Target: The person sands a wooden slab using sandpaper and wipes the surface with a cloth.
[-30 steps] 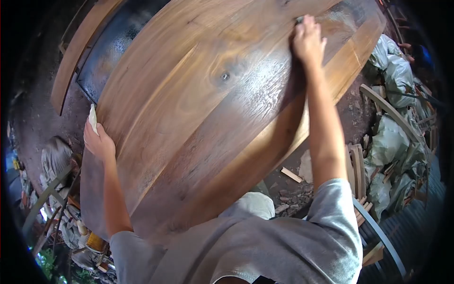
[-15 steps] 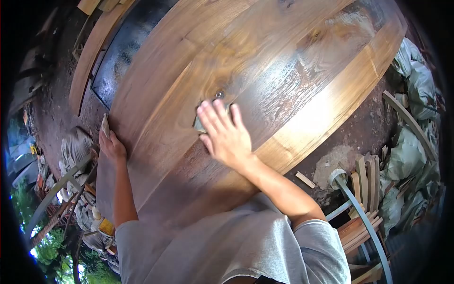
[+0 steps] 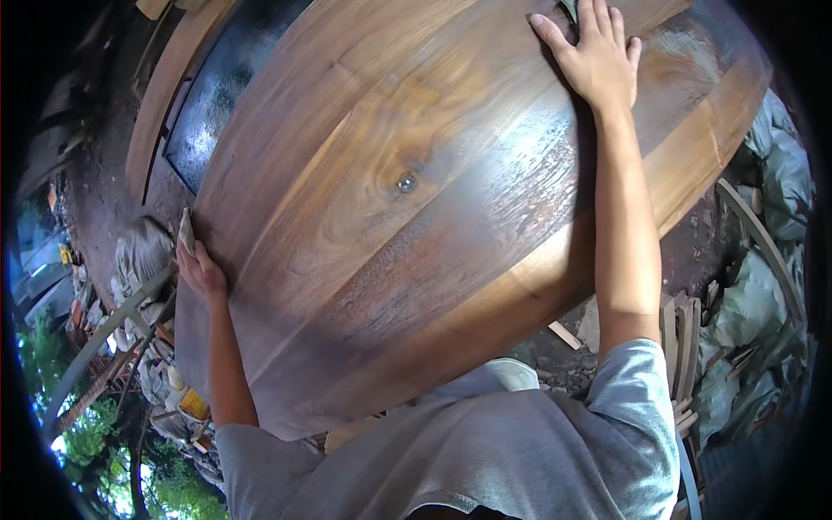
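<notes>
A large curved panel of polished brown wood planks (image 3: 373, 260) fills the middle of the view. My right hand (image 3: 605, 65) lies flat with fingers spread near the panel's far end. A small greenish-grey sheet (image 3: 568, 9) shows between its thumb and forefinger; most of it is hidden, and its kind is unclear. At the panel's left edge, my left hand (image 3: 204, 273) is closed around a folded pale sheet (image 3: 186, 232). A dark round knot (image 3: 406, 183) marks the wood between my hands.
Left of the panel lie a shiny black sheet (image 3: 208, 117) and a curved wooden piece (image 3: 160, 113). Pale plastic sacks (image 3: 750, 299) and upright wood offcuts (image 3: 683, 334) stand at right. A yellow-labelled bottle (image 3: 192, 404) sits among clutter at lower left.
My right hand has slid from beside the knot up and right to the panel's far end, arm stretched out, the small sheet going with it. My left hand has stayed at the left edge.
</notes>
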The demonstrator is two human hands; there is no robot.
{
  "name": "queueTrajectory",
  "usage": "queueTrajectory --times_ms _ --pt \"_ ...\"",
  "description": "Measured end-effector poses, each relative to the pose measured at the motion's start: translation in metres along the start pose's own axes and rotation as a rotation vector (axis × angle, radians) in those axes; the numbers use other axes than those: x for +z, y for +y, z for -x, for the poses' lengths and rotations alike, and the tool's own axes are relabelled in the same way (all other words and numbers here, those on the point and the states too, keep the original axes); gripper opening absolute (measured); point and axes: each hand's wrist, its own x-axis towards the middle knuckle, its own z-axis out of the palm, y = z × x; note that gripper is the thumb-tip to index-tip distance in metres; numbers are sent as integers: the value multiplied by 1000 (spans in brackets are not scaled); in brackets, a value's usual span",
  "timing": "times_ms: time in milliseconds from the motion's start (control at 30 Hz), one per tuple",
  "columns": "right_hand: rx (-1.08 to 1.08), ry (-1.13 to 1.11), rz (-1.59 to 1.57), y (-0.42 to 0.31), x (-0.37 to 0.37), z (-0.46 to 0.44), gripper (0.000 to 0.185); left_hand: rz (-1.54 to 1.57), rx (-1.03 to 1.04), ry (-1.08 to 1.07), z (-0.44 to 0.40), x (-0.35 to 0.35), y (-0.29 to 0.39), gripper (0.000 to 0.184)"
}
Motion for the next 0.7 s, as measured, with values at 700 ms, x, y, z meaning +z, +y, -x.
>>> queueTrajectory --times_ms 700 --pt "-377 -46 -130 -32 -2 111 97 17 -36 -1 2 -4 6 45"
